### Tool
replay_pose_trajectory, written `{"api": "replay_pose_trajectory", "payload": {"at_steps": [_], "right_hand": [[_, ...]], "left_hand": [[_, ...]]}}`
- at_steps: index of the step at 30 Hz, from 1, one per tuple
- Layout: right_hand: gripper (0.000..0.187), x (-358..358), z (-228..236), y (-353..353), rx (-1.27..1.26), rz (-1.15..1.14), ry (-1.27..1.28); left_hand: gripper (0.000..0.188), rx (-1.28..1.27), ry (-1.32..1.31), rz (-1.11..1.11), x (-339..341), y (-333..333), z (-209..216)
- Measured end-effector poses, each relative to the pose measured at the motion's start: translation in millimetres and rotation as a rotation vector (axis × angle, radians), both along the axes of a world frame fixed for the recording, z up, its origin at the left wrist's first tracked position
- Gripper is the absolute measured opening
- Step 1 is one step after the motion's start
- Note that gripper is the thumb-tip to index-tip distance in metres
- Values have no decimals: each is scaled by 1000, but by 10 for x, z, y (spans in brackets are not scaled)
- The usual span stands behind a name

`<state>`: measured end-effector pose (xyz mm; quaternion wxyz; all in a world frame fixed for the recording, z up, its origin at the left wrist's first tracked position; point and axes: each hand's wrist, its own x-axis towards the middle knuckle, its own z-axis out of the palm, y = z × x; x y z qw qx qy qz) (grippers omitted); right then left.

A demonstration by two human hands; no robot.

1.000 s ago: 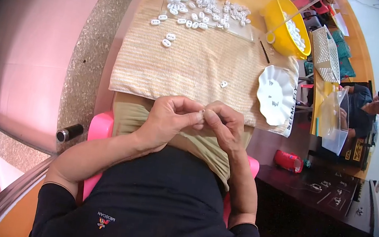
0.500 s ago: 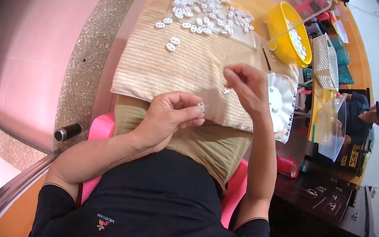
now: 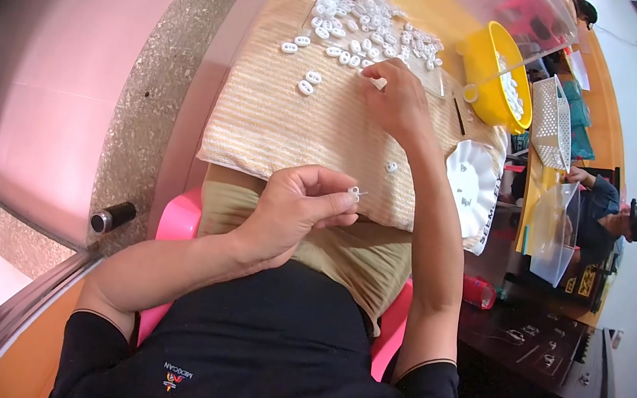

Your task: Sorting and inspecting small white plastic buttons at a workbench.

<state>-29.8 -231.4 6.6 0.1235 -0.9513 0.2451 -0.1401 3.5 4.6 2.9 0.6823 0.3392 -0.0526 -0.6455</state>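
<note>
My left hand (image 3: pixel 296 208) is held above my lap at the near edge of a beige woven mat (image 3: pixel 280 123), pinching a small white piece (image 3: pixel 354 194) between thumb and fingers. My right hand (image 3: pixel 397 100) is stretched out to the far side of the mat, fingertips down at the near rim of a heap of small white oval pieces (image 3: pixel 364 29). Whether it grips one there is hidden. Two loose white pieces (image 3: pixel 309 82) lie left of it, and a single one (image 3: pixel 392 166) lies near my forearm.
A white scalloped dish (image 3: pixel 469 184) sits at the mat's right edge. A yellow bowl (image 3: pixel 493 85) holds more white pieces, with a white mesh basket (image 3: pixel 552 123) beyond. Another person (image 3: pixel 607 222) sits at the right with a clear bag (image 3: pixel 554 234). A pink chair (image 3: pixel 179 219) is under me.
My right hand left my left hand at my lap and reached forward across the mat to the heap of white pieces. My left hand stayed, still pinching the small piece.
</note>
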Motion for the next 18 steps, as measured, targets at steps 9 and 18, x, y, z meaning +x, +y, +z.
{"api": "replay_pose_trajectory", "payload": {"at_steps": [9, 18], "right_hand": [[21, -84, -52, -83, 67, -15, -36], [23, -37, 21, -36, 180, -66, 74]], "left_hand": [[18, -7, -9, -16, -16, -12, -13], [17, 7, 2, -10, -26, -14, 14]]}}
